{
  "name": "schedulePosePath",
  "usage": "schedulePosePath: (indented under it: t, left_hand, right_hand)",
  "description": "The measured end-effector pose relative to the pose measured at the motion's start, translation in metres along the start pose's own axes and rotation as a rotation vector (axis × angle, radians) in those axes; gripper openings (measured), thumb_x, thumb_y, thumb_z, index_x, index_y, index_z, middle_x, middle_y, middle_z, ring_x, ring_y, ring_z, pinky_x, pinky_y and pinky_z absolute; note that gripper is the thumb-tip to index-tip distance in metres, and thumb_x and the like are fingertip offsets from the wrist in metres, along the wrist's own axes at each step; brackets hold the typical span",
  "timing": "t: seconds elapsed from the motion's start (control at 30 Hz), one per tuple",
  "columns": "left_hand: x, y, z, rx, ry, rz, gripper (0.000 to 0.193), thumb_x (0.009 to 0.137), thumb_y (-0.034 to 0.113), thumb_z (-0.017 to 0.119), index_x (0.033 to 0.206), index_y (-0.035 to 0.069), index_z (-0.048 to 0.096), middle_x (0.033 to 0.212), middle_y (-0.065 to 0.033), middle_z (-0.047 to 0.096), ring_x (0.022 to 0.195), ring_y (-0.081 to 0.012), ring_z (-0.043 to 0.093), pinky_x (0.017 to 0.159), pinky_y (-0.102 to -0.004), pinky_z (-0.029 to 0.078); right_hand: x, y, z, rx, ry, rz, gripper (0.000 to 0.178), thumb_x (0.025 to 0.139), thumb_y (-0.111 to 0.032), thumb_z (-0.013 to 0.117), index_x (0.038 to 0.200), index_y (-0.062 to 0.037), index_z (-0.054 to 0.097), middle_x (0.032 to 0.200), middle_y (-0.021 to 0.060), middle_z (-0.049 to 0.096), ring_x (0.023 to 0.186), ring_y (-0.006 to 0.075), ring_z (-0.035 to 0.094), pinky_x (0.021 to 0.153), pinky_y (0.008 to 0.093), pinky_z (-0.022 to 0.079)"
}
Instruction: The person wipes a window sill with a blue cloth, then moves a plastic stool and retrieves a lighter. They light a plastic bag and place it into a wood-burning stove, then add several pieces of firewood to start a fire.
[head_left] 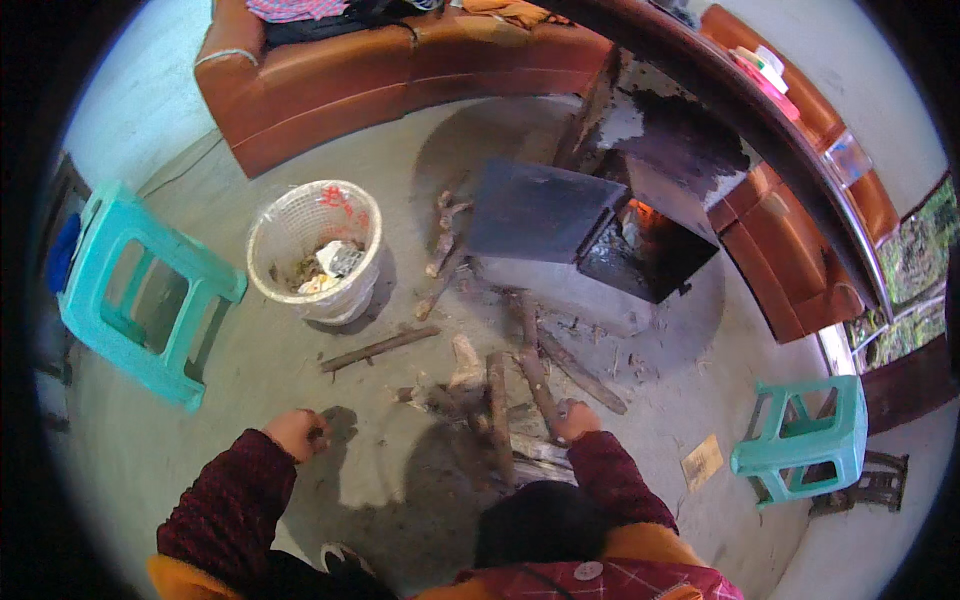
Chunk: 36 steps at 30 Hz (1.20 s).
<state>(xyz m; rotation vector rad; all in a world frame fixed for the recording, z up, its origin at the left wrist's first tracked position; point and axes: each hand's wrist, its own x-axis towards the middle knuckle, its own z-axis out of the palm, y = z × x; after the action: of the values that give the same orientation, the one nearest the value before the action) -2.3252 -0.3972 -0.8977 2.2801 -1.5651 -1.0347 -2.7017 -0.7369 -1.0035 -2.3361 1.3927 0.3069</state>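
The long stick (pixel 533 372) lies on the sticks in front of me, a bit right of the middle, with its far end pointing at the stove. My right hand (pixel 577 420) is at its near end, with the fingers bent in. My knuckles hide the grip, so I can't tell if they are shut tight around it.

The stick looks dry, hard and stiff, so I think it won't bend. It is thin enough for one hand and is likely not very heavy. The bark looks rough, so it should not slip much, but it may scratch. The near end seems the best place to hold, since that keeps my skin away from the heat.

A straight stick (pixel 498 415) lies just left of it, and a thick stick (pixel 583 372) lies on its right. My left hand (pixel 298 435) is well apart from the pile, over the floor. Its fingers curl loosely and I see nothing in it. Near it is a short stick (pixel 382 348).

Farther off, the stove (pixel 672 198) has its black door (pixel 540 212) open and an orange fire (pixel 641 211) inside. A white basket (pixel 342 298) with trash stands to the left.
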Motion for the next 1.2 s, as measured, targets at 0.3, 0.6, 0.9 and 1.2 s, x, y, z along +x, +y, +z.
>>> schedulePosePath:
  t: [0.3,0.6,0.9,1.2]
  left_hand:
    - [0.011,0.006,0.017,0.006,0.009,-0.015,0.023,0.073,0.016,0.058,0.094,0.007,0.063,0.086,-0.0176,0.063,0.08,-0.0359,0.059,0.07,-0.0439,0.048]
    - [-0.026,0.018,-0.012,-0.104,0.087,-0.132,0.018,0.068,0.013,0.054,0.083,0.009,0.063,0.08,-0.0161,0.063,0.079,-0.0348,0.061,0.07,-0.0471,0.049]
    - [-0.08,0.02,0.032,-0.378,0.091,-0.264,0.027,0.076,0.025,0.061,0.099,0.01,0.063,0.087,-0.0157,0.063,0.084,-0.0325,0.061,0.073,-0.0429,0.048]
    - [-0.117,0.0,0.01,-0.553,0.117,-0.281,0.033,0.077,0.027,0.06,0.104,0.006,0.061,0.096,-0.016,0.063,0.091,-0.0326,0.06,0.077,-0.0415,0.048]
  right_hand:
    - [0.009,-0.066,-0.053,-0.031,-0.2,-0.404,0.05,0.071,-0.026,0.069,0.113,-0.0028,0.057,0.097,0.0205,0.063,0.092,0.0354,0.06,0.079,0.0416,0.048]
    - [-0.006,-0.194,-0.111,-0.432,-0.377,-0.777,0.05,0.073,-0.03,0.065,0.115,-0.0055,0.055,0.098,0.0184,0.062,0.083,0.0361,0.06,0.071,0.042,0.049]
    - [0.011,-0.382,-0.124,0.115,0.016,-1.096,0.03,0.075,-0.02,0.064,0.102,-0.0052,0.061,0.09,0.0171,0.063,0.081,0.035,0.06,0.072,0.0421,0.048]
    - [0.152,-0.495,-0.06,-0.389,0.061,-1.042,0.039,0.064,-0.017,0.069,0.102,-0.0097,0.066,0.121,0.0146,0.052,0.102,0.0307,0.057,0.09,0.038,0.045]
